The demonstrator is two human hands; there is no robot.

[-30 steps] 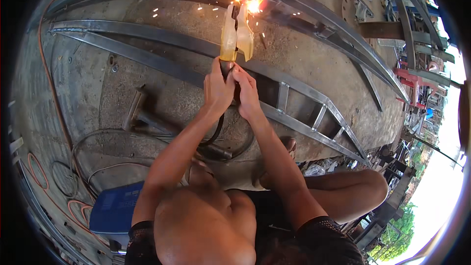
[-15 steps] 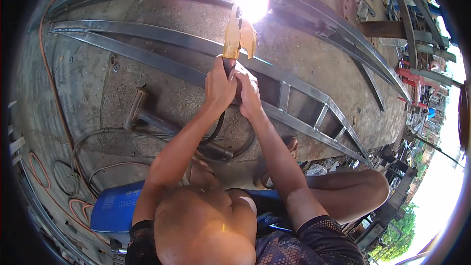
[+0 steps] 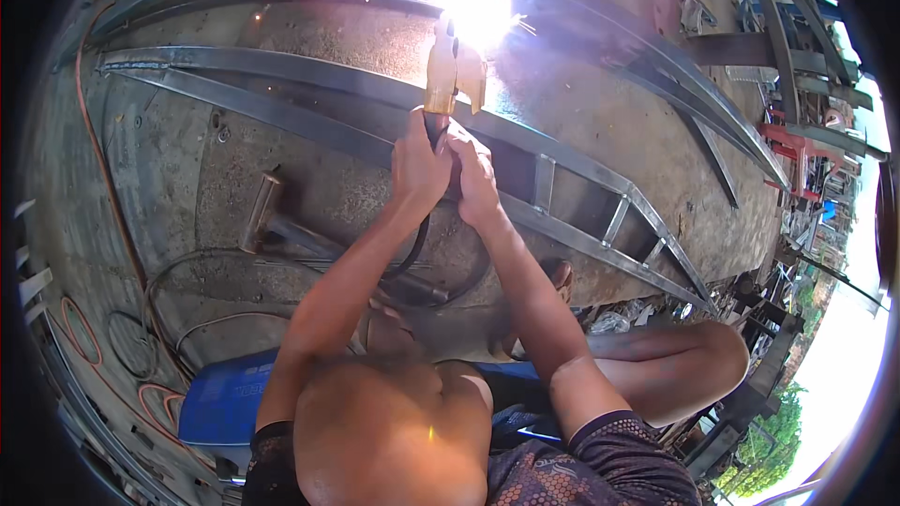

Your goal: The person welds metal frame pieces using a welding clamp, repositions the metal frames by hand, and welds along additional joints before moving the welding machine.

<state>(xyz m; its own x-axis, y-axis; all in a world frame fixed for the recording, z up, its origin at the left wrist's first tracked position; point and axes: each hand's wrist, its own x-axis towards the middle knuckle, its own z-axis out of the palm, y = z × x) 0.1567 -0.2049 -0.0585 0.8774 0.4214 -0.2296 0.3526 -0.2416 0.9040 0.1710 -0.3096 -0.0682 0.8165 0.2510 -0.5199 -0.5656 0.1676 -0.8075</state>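
Observation:
My left hand [image 3: 419, 167] and my right hand [image 3: 476, 176] are closed together around the dark handle of a welding electrode holder [image 3: 441, 86]. Its worn yellow jaws point away from me. At their far end a white welding arc [image 3: 476, 2] glares, with a few sparks at its right. The glare hides the electrode tip and the joint under it. The arc burns against a long steel tube frame [image 3: 656, 56] lying across the far side. Below my wrists, a black cable [image 3: 410, 258] runs from the handle.
A narrow steel tube truss [image 3: 272, 61] lies on the concrete under my hands. To the left are a T-shaped metal pipe piece [image 3: 261, 211], hoses [image 3: 103, 164] and a blue box-like machine [image 3: 225, 403]. A red plastic chair [image 3: 792, 145] and scrap metal stand at the right.
The arc's glare has grown and spread left, and sparks have appeared. Both hands keep their grip on the electrode holder, which has shifted very slightly left.

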